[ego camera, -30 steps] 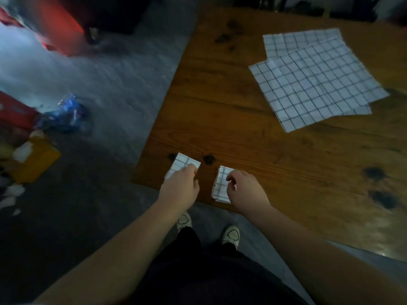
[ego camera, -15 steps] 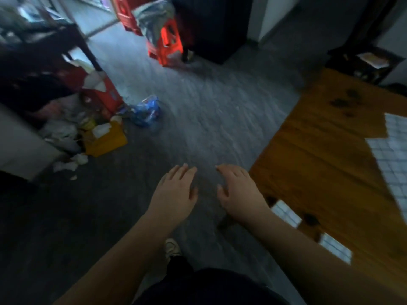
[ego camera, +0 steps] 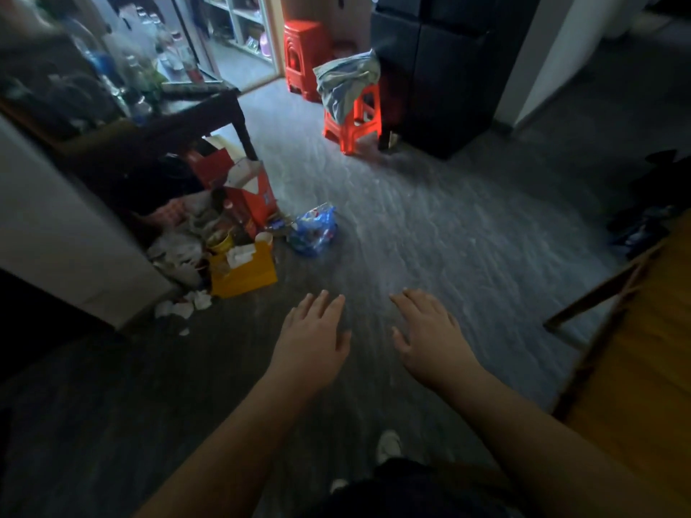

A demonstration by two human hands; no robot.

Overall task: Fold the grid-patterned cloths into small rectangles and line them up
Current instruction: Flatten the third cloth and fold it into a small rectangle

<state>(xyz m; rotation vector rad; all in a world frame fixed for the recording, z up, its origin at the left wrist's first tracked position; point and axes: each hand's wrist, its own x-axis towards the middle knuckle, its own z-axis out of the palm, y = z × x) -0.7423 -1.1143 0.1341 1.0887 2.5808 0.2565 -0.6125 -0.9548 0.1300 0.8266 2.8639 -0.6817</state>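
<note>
Grey floor (ego camera: 448, 237) filled most of the shot. Only a strip of the wooden table (ego camera: 643, 368) showed, at the lower right edge. The grid-patterned cloths weren't in shot at all, so I couldn't say where they lay. Left hand (ego camera: 312, 342) and right hand (ego camera: 430, 338) hung side by side at lower centre over the floor, palms down, fingers straight and spread, holding nothing and clear of the table. My read was that no fold was in hand; they were between cloths. To do the next one well, I'd turn back to the table, take one cloth flat, match edges along the printed grid lines, press each crease with flat fingers, and set it just beside the others, edges parallel. As for writing, the red carton (ego camera: 254, 196) at left centre had a blue mark too blurred to read. Nothing was legible on the yellow box (ego camera: 243, 274) or the blue plastic bag (ego camera: 312, 229).
</note>
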